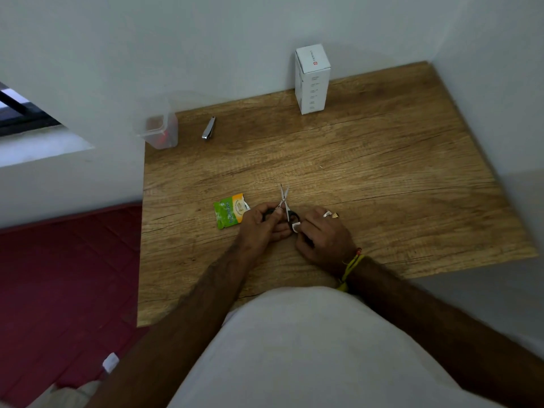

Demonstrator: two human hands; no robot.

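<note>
Nearest, toward the table's (382, 172) near edge, the left hand (265, 223) grips one black loop of the small scissors (284, 198) and the right hand (323, 237) curls round the other; the blades point to the far edge. Probably the grip is being settled; next, one hand must free itself for the green sachet (231, 213) just left. Beyond lie a nail clipper (208, 128), a clear container (160, 128) at the far left corner, and a white box (312, 79).

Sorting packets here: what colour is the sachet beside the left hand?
The sachet is green with orange, head view.
</note>
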